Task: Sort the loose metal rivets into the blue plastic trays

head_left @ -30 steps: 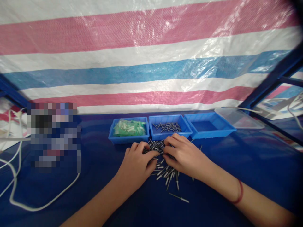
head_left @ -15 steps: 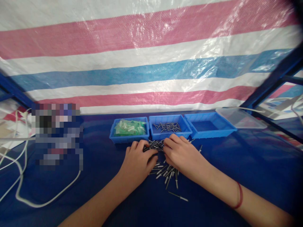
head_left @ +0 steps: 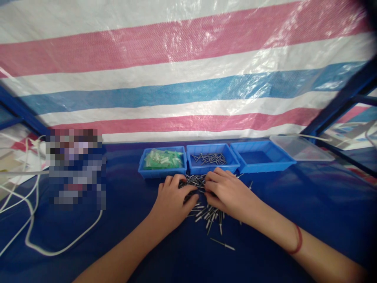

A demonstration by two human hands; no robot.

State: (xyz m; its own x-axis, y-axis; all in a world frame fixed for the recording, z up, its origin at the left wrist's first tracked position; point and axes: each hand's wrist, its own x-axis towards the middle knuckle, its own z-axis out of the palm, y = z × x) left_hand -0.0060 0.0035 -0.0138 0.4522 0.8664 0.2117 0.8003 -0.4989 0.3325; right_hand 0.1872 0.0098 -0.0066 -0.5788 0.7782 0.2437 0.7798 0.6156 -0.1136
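A heap of small metal rivets (head_left: 206, 214) lies on the blue table cover (head_left: 132, 220). My left hand (head_left: 173, 202) rests on the heap's left side with its fingers curled over the rivets. Facing it from the right is my right hand (head_left: 228, 192), fingers bent and pinched into the heap. What either hand holds is hidden under the fingers. Just behind the hands stand three blue trays: the left tray (head_left: 162, 170) holds green and white plastic parts, the middle tray (head_left: 211, 167) holds loose rivets, and the right tray (head_left: 262, 165) shows only its bare floor.
A single rivet (head_left: 223, 244) lies apart toward me. White cables (head_left: 47, 247) loop over the table's left side beside a blurred-out patch. A clear plastic lid (head_left: 300, 148) lies at the back right. A striped tarp (head_left: 188, 70) closes off the back, with blue frame bars at both sides.
The view has shifted slightly to the right. Both hands stay on the rivet heap with only small finger movements.
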